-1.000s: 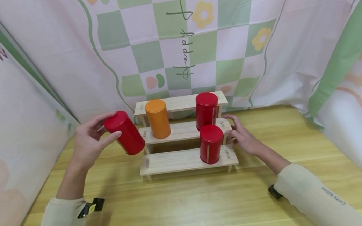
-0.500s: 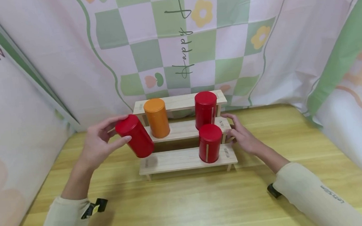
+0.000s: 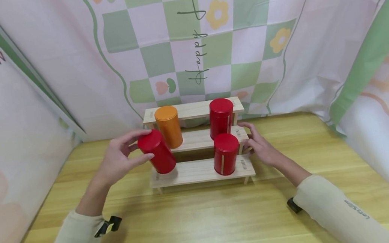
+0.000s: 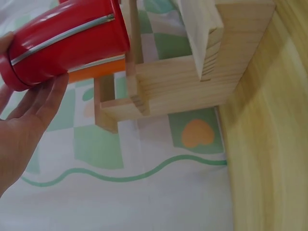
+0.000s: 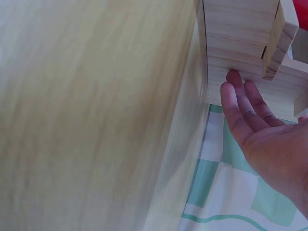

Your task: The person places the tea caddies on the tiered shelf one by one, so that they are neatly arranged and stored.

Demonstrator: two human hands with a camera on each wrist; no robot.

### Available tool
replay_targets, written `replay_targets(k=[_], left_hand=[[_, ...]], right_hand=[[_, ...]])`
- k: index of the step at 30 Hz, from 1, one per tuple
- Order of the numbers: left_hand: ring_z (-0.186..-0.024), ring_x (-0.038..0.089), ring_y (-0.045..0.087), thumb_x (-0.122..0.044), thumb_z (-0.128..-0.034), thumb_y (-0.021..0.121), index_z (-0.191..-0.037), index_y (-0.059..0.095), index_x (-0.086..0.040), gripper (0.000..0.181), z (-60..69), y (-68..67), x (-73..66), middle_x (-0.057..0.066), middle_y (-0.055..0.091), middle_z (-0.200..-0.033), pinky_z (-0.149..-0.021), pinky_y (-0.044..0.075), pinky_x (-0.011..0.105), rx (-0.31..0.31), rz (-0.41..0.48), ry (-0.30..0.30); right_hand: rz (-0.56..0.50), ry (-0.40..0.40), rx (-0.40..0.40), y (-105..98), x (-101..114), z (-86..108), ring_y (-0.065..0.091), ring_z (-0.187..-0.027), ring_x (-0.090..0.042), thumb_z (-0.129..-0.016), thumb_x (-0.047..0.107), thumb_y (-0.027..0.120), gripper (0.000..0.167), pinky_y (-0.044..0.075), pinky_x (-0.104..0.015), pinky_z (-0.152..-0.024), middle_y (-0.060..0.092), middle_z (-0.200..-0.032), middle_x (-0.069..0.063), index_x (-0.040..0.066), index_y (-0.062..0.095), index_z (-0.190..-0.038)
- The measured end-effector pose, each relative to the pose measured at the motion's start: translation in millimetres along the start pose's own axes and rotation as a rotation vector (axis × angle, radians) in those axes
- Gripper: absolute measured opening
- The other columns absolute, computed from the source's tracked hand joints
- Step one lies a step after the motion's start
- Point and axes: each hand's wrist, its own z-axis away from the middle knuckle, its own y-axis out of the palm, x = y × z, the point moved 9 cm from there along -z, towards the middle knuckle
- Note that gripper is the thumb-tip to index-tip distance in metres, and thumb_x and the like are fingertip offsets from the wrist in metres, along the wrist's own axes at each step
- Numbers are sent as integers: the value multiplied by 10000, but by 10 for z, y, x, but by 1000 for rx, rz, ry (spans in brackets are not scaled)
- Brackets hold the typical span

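In the head view my left hand holds a red canister by its upper part, thumb on the near side and fingers on the far side. The canister leans, its lid toward my left hand, over the left end of the bottom shelf of a stepped wooden rack. In the left wrist view the canister shows a pale stripe and looks clear of the shelf edge. At the rack's right side is my right hand. Its fingers lie extended against the wooden side panel in the right wrist view.
On the middle shelf stand an orange canister at left and a red canister at right. Another red canister stands at the bottom shelf's right end. A patterned curtain hangs behind the wooden table.
My left hand has carried the red canister rightward and slightly down, from beside the rack to over the left end of the bottom shelf. The right hand has stayed at the rack's side.
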Motion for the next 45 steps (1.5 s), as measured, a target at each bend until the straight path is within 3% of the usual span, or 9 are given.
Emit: replay_targets(k=[4,20,33,45], left_hand=[[-1158,185,639,130,-811,791,-1350,614,47,574,8,76,37,177,638,-1338,-940,575,269,24,6,-19],[-1154,290,634,58,-801,842,-1317,667,5,547,-16,312,175,154,652,-1332,-905,599,315,101,-5,-96],[-1202,322,609,9,-814,856,-1334,668,-41,556,-7,402,305,116,641,-1347,-934,597,419,151,-10,-143],[-1207,324,601,-21,-834,848,-1358,651,-53,561,-4,428,344,119,625,-1373,-952,578,506,151,-21,-161]], right_hand=[[3,-3,0,0,-4,1,584,-902,-339,-1046,111,375,578,541,-440,-718,593,-1037,-231,82,180,-1589],[-1,-7,-5,-9,14,4,585,-910,-338,-1051,108,383,576,548,-439,-714,592,-1086,-243,91,185,-1591],[-9,3,-3,-4,8,10,588,-898,-326,-1053,127,397,579,552,-433,-712,592,-1063,-227,93,186,-1591],[-1,1,-3,-4,5,5,593,-903,-332,-1054,130,394,576,554,-440,-714,595,-1056,-241,90,188,-1590]])
